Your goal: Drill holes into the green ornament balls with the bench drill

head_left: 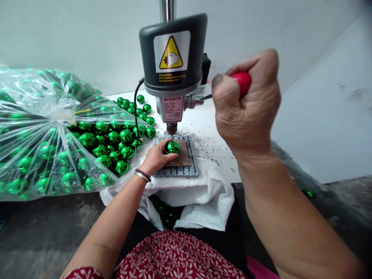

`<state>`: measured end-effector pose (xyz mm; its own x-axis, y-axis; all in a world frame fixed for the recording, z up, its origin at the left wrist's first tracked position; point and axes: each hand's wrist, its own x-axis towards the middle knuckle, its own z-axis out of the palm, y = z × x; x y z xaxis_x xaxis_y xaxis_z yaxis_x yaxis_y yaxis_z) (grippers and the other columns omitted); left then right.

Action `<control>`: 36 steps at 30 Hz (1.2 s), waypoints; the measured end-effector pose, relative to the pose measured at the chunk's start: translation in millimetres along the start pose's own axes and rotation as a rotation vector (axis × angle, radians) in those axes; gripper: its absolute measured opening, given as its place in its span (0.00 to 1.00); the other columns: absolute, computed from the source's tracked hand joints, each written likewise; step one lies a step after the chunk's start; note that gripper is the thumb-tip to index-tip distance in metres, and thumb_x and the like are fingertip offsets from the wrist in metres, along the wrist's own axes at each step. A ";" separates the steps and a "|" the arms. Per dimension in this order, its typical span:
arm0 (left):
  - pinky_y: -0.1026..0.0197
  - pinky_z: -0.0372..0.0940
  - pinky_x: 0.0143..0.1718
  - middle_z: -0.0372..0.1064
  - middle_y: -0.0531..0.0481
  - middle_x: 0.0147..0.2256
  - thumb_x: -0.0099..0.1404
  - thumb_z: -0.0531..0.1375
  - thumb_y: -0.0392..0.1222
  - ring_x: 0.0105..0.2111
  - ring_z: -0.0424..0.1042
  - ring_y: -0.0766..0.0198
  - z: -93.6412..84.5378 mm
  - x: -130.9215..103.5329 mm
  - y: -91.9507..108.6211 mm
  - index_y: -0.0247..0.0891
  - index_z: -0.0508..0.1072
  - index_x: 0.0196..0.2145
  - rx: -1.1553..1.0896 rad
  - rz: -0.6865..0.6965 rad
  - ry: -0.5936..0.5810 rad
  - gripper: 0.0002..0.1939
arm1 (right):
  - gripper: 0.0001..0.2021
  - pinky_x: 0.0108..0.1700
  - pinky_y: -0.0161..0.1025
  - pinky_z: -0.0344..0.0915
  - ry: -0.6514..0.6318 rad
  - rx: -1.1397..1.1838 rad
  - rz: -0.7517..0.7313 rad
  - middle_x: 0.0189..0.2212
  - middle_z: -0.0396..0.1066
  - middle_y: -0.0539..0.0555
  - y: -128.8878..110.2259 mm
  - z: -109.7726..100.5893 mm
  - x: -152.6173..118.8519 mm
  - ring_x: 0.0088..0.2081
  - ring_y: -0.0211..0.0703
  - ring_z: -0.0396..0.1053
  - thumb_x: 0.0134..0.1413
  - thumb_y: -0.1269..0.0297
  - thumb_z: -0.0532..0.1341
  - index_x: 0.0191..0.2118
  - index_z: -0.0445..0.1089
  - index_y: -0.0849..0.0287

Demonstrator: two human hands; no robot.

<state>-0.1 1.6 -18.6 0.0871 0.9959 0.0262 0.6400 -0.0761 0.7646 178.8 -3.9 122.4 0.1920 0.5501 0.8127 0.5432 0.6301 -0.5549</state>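
Observation:
My left hand (158,155) grips a shiny green ball (172,147) between thumb and fingers, on a brown board (184,157) over the grey drill base (192,170). Directly above the ball is the thin bit under the chuck (172,128) of a mini bench drill (174,58); whether the bit touches the ball I cannot tell. Raised at the right, my right hand (250,104) is closed around the red knob (243,83) of the drill's feed lever.
A clear plastic bag (62,116) full of green balls lies at the left, with several loose balls (147,108) beside it. Dark shavings litter the white table (215,135). A white sack (203,201) hangs open below the front edge, green balls inside. A black cord (136,104) hangs beside the drill.

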 end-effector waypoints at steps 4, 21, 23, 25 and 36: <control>0.57 0.67 0.46 0.76 0.50 0.42 0.53 0.68 0.45 0.42 0.73 0.57 0.8 -0.5 -2.0 0.42 0.72 0.55 -0.026 0.024 -0.018 0.31 | 0.05 0.32 0.25 0.55 0.025 -0.050 -0.033 0.24 0.56 0.44 4.1 -1.5 -10.3 0.27 0.22 0.53 0.54 0.66 0.55 0.32 0.57 0.62; 0.56 0.65 0.52 0.75 0.49 0.49 0.55 0.67 0.49 0.48 0.73 0.53 3.1 -2.0 -8.2 0.46 0.70 0.57 0.043 0.026 -0.015 0.32 | 0.05 0.32 0.30 0.62 0.153 -0.155 -0.139 0.26 0.62 0.47 21.6 4.9 -41.7 0.27 0.28 0.62 0.55 0.62 0.55 0.33 0.59 0.57; 0.56 0.65 0.52 0.75 0.49 0.48 0.54 0.68 0.49 0.48 0.73 0.53 2.7 -2.9 -7.5 0.45 0.70 0.56 0.033 0.033 -0.001 0.31 | 0.05 0.31 0.30 0.62 0.160 -0.136 -0.148 0.26 0.63 0.47 24.7 5.8 -47.2 0.27 0.29 0.62 0.55 0.62 0.55 0.33 0.60 0.57; 0.56 0.65 0.51 0.75 0.48 0.48 0.54 0.68 0.48 0.47 0.73 0.53 1.8 -4.2 -6.1 0.45 0.71 0.55 0.017 0.043 0.012 0.31 | 0.04 0.30 0.31 0.62 0.166 -0.105 -0.172 0.26 0.63 0.47 29.2 6.6 -56.1 0.27 0.29 0.62 0.55 0.63 0.55 0.33 0.60 0.57; 0.58 0.66 0.47 0.75 0.50 0.42 0.53 0.67 0.44 0.43 0.73 0.56 1.0 -9.5 0.6 0.41 0.72 0.52 -0.083 0.029 0.001 0.27 | 0.09 0.31 0.32 0.57 0.142 -0.033 -0.051 0.26 0.61 0.47 13.7 13.3 -8.8 0.27 0.27 0.56 0.56 0.59 0.55 0.34 0.60 0.61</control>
<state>0.2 -8.0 -19.0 0.1040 0.9933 0.0500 0.5714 -0.1008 0.8145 173.7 7.2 105.2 0.2763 0.4335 0.8577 0.5814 0.6352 -0.5083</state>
